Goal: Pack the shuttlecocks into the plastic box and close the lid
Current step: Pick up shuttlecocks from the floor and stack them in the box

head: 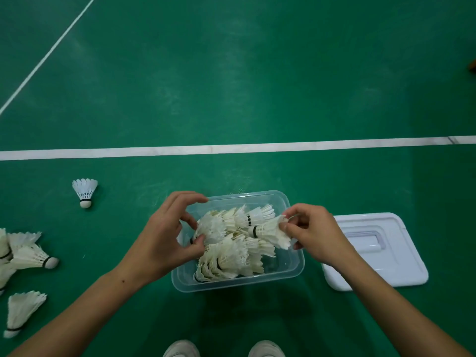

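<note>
A clear plastic box (291, 269) stands on the green floor in front of me, holding several white feather shuttlecocks (231, 256). My left hand (164, 235) pinches the feathers of one shuttlecock (211, 225) at the box's left side. My right hand (314, 233) pinches the feather skirt of another shuttlecock (270, 231) over the right side. The white lid (401, 269) lies flat on the floor just right of the box.
One shuttlecock (85, 191) stands alone on the floor at the left. Several more shuttlecocks (23, 253) lie in a heap at the left edge, one (23, 310) below them. A white court line (231, 148) crosses behind the box. My shoes (224, 350) show at the bottom.
</note>
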Demonstrator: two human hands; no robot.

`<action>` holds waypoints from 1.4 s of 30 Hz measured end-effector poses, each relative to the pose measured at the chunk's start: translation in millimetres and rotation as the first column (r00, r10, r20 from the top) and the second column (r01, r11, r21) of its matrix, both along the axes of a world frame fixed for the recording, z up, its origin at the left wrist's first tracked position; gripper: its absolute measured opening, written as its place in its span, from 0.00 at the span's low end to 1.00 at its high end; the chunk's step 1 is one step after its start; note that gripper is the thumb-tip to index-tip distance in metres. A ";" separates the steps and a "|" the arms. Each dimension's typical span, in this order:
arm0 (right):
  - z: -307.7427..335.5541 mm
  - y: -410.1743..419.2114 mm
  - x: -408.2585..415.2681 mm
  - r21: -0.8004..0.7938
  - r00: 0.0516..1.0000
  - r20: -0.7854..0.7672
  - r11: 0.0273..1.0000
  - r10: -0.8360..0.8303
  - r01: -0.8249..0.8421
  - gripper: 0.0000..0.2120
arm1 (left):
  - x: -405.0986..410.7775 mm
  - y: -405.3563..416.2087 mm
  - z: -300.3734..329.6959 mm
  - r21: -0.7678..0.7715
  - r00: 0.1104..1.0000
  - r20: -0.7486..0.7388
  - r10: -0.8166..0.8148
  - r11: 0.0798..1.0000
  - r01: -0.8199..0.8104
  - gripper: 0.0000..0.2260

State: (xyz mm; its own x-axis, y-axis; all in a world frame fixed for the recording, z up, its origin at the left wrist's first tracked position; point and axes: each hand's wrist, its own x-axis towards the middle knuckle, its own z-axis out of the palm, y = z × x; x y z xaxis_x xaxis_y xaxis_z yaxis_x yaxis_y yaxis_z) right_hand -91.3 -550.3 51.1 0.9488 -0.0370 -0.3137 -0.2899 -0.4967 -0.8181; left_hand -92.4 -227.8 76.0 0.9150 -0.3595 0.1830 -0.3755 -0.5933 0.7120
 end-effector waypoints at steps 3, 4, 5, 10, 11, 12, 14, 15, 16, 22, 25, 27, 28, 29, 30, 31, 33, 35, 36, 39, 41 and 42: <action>-3.9 9.4 -5.0 -0.115 0.990 -0.026 0.983 0.141 -0.143 0.04 | -0.9 1.9 0.4 -0.001 1.000 0.011 0.006 1.000 -0.006 0.30; -4.9 13.2 -5.3 -0.171 0.984 -0.027 0.969 0.176 -0.178 0.03 | -1.0 2.0 0.3 -0.003 1.000 0.011 0.007 1.000 -0.007 0.30; -5.5 16.7 -4.9 -0.229 0.979 -0.026 0.952 0.204 -0.205 0.03 | -1.3 2.3 0.0 -0.003 1.000 0.010 0.006 1.000 -0.006 0.30; -7.8 41.9 -4.9 -0.344 0.951 -0.067 0.888 0.301 -0.305 0.05 | -1.6 2.7 -3.3 0.013 1.000 0.008 -0.012 1.000 0.012 0.28; -9.2 48.2 -5.8 -0.365 0.947 -0.071 0.875 0.313 -0.317 0.06 | -1.5 2.8 -3.8 0.013 1.000 0.007 -0.015 1.000 0.015 0.28; -11.3 54.2 -6.5 -0.389 0.944 -0.068 0.862 0.324 -0.324 0.06 | -1.5 2.8 -4.2 0.014 1.000 0.003 -0.017 1.000 0.017 0.27; -15.1 65.4 -8.8 -0.439 0.938 -0.049 0.836 0.343 -0.329 0.06 | -1.8 2.3 -4.8 0.020 1.000 -0.005 -0.016 1.000 0.016 0.26; -16.6 69.4 -10.5 -0.454 0.936 -0.040 0.828 0.350 -0.329 0.06 | -2.3 1.8 -5.4 0.028 1.000 -0.007 -0.017 0.999 0.017 0.26; -18.4 72.0 -12.0 -0.462 0.933 -0.033 0.822 0.358 -0.332 0.06 | -2.7 0.7 -6.3 0.038 1.000 -0.010 -0.022 0.999 0.022 0.25; -3.2 53.5 -11.3 -0.379 0.928 -0.015 0.857 0.372 -0.350 0.16 | 3.0 -12.2 -10.2 -0.015 0.997 -0.067 -0.049 0.999 0.048 0.24; 13.4 36.1 -8.1 -0.367 0.935 0.048 0.877 0.351 -0.310 0.17 | 10.6 -25.3 -5.4 -0.054 0.995 -0.067 -0.069 0.996 0.065 0.24; 22.1 30.4 -7.1 -0.274 0.935 0.133 0.919 0.329 -0.285 0.17 | 16.7 -36.3 -2.3 -0.056 0.995 -0.051 -0.090 0.995 0.087 0.23; 25.1 30.4 -7.1 -0.223 0.927 0.170 0.929 0.335 -0.295 0.17 | 20.4 -42.2 -1.4 -0.055 0.994 -0.048 -0.094 0.994 0.091 0.23; 26.8 31.8 -7.3 -0.195 0.914 0.206 0.930 0.349 -0.311 0.18 | 24.0 -47.7 -0.7 -0.055 0.994 -0.050 -0.094 0.994 0.091 0.23; 27.1 33.9 -7.5 -0.190 0.899 0.244 0.927 0.363 -0.323 0.18 | 27.6 -53.3 -0.1 -0.059 0.994 -0.054 -0.094 0.994 0.090 0.22; 25.6 35.7 -7.8 -0.200 0.885 0.285 0.926 0.367 -0.320 0.17 | 30.3 -58.3 0.2 -0.068 0.994 -0.060 -0.094 0.994 0.090 0.22; 20.5 37.4 -7.9 -0.234 0.868 0.359 0.933 0.344 -0.274 0.14 | 32.8 -67.2 0.0 -0.084 0.993 -0.073 -0.097 0.992 0.091 0.21; 14.8 34.7 -7.9 -0.233 0.868 0.390 0.945 0.307 -0.230 0.10 | 31.7 -74.2 -1.1 -0.094 0.992 -0.084 -0.096 0.992 0.088 0.20; 12.7 33.0 -8.7 -0.225 0.871 0.393 0.949 0.295 -0.220 0.09 | 30.8 -76.3 -1.5 -0.100 0.992 -0.086 -0.098 0.991 0.089 0.20; 10.8 25.8 -15.5 -0.200 0.879 0.410 0.964 0.244 -0.174 0.09 | 28.2 -72.7 -2.3 -0.112 0.988 -0.110 -0.110 0.989 0.098 0.23; 10.0 15.5 -21.6 -0.180 0.899 0.400 0.977 0.180 -0.115 0.10 | 24.7 -58.7 -5.2 -0.081 0.984 -0.141 -0.107 0.992 0.096 0.27; 9.4 8.9 -25.1 -0.176 0.910 0.387 0.981 0.148 -0.085 0.11 | 21.8 -48.8 -8.5 -0.058 0.982 -0.157 -0.104 0.994 0.096 0.28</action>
